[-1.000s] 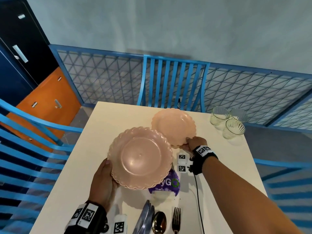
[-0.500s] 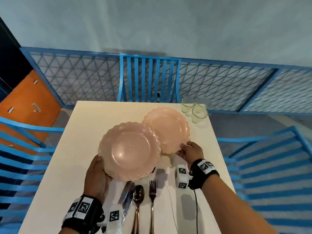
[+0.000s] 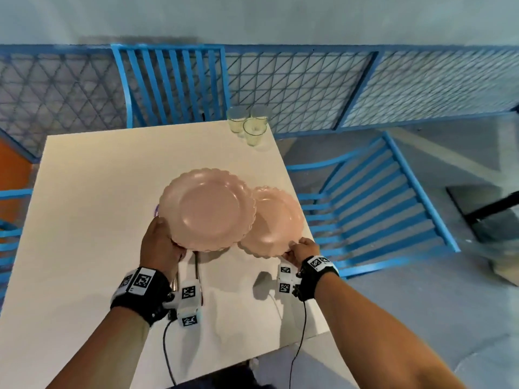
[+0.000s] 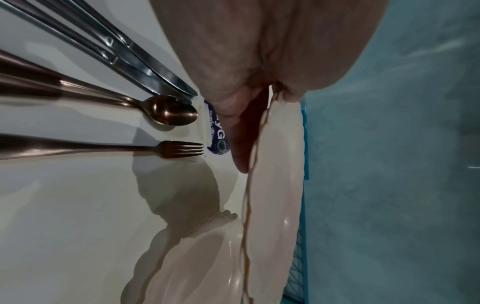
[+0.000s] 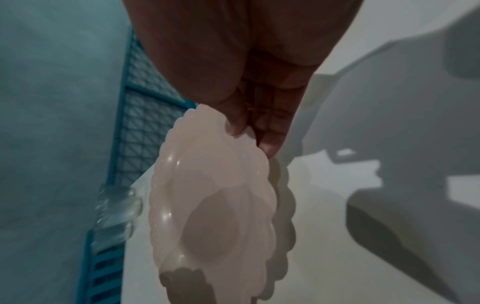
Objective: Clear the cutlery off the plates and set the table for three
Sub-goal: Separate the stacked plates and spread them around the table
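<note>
Two pink plates with scalloped, wavy rims and a glossy plastic-looking finish. The left hand (image 3: pixel 161 245) grips the bigger stack of plates (image 3: pixel 207 209) at its 7 o'clock edge; in the left wrist view a seam line runs along the rim, so it looks like two nested together, fingers curled underneath and held up off the table (image 3: pixel 84 220). The right hand (image 3: pixel 302 251) pinches the single plate (image 3: pixel 278 220) at its 5 o'clock rim, thumb on top and fingers below. That one sits right at the table's 3 o'clock edge, its right side about over the lip, and its left rim is tucked under the stack.

The table is a smooth, matte cream top, square-cornered. Under the left wrist lies the cutlery: shiny steel knives (image 4: pixel 145 72), a coppery spoon (image 4: pixel 168 112) and a matching fork (image 4: pixel 179 149), all flat and roughly parallel. Just past their tips is a purple-and-white packet (image 4: pixel 217 131), mostly hidden under the stack.

Three ribbed clear glasses (image 3: pixel 250 124) cluster at the 1 o'clock corner, touching each other. Blue slatted chairs sit at 12 o'clock (image 3: pixel 174 85) and 3 o'clock (image 3: pixel 379 209). Most of the open tabletop is from 9 to 12 o'clock.
</note>
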`<state>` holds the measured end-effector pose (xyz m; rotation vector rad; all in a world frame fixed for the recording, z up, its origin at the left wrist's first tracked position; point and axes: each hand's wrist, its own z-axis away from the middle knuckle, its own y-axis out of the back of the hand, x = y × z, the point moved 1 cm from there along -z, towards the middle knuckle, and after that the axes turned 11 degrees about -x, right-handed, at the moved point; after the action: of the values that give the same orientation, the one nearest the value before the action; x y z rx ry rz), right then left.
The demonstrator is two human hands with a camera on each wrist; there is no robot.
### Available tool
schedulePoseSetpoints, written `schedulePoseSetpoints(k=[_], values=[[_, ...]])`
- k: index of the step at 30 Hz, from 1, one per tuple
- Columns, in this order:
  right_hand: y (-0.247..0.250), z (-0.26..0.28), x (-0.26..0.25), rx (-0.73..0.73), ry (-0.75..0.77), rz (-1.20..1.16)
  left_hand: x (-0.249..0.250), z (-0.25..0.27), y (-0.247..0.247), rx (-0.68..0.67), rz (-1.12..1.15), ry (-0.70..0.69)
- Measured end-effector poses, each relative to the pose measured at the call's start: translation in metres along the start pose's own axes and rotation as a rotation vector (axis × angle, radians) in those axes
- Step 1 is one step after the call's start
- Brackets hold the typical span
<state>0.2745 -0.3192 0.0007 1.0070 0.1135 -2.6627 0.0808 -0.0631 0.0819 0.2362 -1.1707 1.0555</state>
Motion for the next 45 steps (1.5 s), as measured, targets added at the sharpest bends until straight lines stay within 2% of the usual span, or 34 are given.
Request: schedulePoseSetpoints(k=[9,19,20,22,23,24,26,28,30,34,37,42,45], values=[[0.024,-0.015,0.014,0.003,-0.046,-0.040,-0.015,0.016,-0.008,-0.013,-0.019,0.016],[0.024,0.005,0.003,-0.037,-0.042,-0.037,-0.016,0.024,-0.022,-0.008,0.049,0.000],[0.027,0.009,0.004,-0.027,-0.047,-0.001,-0.016,0.025,-0.021,-0.003,0.048,-0.002],[0.034,0.014,0.006,0.048,-0.029,0.223,-0.013,0.027,-0.018,0.005,0.045,-0.014],[0.036,0.019,0.005,0.101,0.006,0.320,-0.012,0.028,-0.016,-0.002,0.042,-0.022],[0.032,0.030,0.000,0.115,0.071,0.311,-0.009,0.029,-0.014,-0.010,0.040,-0.034],[0.002,0.051,-0.013,-0.063,0.226,0.238,-0.002,0.030,-0.007,-0.009,0.032,-0.070],[-0.041,0.074,-0.037,-0.306,0.290,0.163,0.007,0.028,0.001,0.023,0.016,-0.106],[-0.085,0.078,-0.062,-0.443,0.357,0.158,0.019,0.026,0.014,0.067,0.009,-0.140],[-0.151,0.056,-0.092,-0.394,0.385,0.282,0.041,0.015,0.039,0.128,0.049,-0.185],[-0.197,0.029,-0.113,-0.403,0.370,0.270,0.052,-0.010,0.071,0.221,0.048,-0.249],[-0.254,-0.043,-0.142,-0.338,0.305,0.180,0.053,-0.053,0.136,0.407,0.086,-0.224],[-0.281,-0.082,-0.157,-0.304,0.301,0.266,0.053,-0.070,0.160,0.449,0.135,-0.215]])
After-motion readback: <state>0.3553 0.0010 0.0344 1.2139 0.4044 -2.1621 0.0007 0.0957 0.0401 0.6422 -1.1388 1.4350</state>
